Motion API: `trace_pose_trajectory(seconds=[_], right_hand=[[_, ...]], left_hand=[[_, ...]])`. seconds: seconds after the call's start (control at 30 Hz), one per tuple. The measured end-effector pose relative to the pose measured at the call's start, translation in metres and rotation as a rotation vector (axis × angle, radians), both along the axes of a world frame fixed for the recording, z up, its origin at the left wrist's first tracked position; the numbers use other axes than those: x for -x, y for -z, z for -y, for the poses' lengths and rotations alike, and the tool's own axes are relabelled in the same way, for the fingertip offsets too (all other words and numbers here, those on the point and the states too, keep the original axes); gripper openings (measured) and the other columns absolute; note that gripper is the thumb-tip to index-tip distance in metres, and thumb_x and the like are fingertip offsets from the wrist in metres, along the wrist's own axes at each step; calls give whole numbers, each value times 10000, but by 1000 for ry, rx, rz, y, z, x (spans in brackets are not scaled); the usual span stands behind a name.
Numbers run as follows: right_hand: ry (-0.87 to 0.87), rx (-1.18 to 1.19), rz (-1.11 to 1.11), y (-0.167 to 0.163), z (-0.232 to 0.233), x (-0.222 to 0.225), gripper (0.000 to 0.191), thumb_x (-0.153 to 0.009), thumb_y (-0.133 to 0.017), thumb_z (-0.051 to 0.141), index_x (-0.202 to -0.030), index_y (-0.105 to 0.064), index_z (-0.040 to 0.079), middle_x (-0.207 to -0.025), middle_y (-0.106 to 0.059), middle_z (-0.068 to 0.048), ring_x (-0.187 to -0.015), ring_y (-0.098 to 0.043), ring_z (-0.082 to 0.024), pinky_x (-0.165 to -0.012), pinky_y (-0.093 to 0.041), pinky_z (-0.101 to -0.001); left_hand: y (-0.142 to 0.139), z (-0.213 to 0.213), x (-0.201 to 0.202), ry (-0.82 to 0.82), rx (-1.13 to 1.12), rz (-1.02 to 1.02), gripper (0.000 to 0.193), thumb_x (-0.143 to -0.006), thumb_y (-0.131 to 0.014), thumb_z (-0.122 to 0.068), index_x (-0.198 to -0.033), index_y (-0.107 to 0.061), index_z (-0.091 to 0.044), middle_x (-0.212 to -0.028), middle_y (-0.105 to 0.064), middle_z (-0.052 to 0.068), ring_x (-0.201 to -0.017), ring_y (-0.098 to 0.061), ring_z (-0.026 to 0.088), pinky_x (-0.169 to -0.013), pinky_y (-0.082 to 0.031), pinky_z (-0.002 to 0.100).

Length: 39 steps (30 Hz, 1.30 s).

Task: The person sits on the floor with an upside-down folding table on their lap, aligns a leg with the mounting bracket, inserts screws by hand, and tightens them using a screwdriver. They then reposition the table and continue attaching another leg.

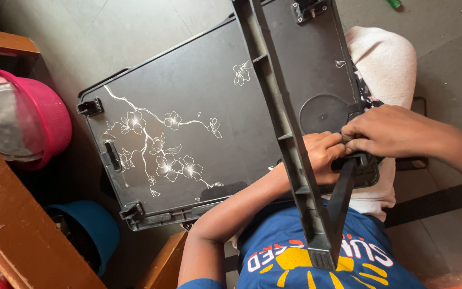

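On my lap lies the dark grey plastic folding tray (199,107) with white blossom print. Both my left hand (324,155) and right hand (397,131) have fingers clamped on its black plastic leg (343,192) at the corner hinge; seating it looks the next need

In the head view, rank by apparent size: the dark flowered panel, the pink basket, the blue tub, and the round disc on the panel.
1. Dark flowered panel
2. Pink basket
3. Blue tub, though partly hidden, so unsure against the basket
4. Round disc
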State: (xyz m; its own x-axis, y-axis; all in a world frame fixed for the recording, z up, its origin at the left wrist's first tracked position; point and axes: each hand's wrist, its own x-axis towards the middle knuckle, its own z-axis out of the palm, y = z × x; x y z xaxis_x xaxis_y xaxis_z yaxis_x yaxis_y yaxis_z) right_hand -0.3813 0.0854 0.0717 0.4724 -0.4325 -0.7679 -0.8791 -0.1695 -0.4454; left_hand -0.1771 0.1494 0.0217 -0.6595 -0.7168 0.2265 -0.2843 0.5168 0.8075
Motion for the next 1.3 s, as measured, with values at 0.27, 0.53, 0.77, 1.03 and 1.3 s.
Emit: trace_pose_trajectory(seconds=[0.27, 0.53, 0.77, 1.03, 1.3], right_hand=[[298, -147, 242, 9, 2, 15, 250, -876, -686, 308, -1031, -740, 119, -802, -739, -32, -751, -710, -203, -721, -566, -382], [476, -314, 322, 36, -10, 22, 383, -806, -780, 237, -1161, -691, 124, -736, -786, -36, -669, -693, -139, -607, -540, -340], [457, -194, 303, 30, -9, 24, 404, -903, -706, 221, -1286, -638, 114, -785, -645, -89, -715, -553, -146, -639, -489, -343], [473, -355, 351, 18, -2, 11, 501, -816, -734, 197, -1294, -585, 169, -816, -755, 7, -735, -651, -102, -670, -526, -321], [472, -231, 469, 34, -7, 22, 454, -928, -633, 210, -1367, -556, 122, -859, -718, -4, -746, -661, -102, -621, -529, -317]], left_hand=[[15, -3, 2, 11, 19, -36, 320, -667, -811, -223, -850, -626, -36, -889, -588, 99, -822, -643, 291, -724, -530, 429], [15, -5, 3, 0, 17, -37, 311, -672, -811, -218, -865, -647, -38, -863, -579, 87, -816, -650, 279, -720, -532, 425], [12, -5, 1, 9, 8, 0, 320, -665, -821, -221, -849, -641, -32, -910, -603, 97, -839, -658, 283, -740, -541, 425], [14, -3, 2, 10, 12, -32, 338, -685, -814, -213, -921, -666, -23, -928, -604, 86, -879, -667, 280, -771, -549, 419], [13, -4, 3, -1, 12, -35, 320, -659, -809, -203, -855, -631, -23, -951, -623, 107, -829, -652, 288, -732, -533, 423]])
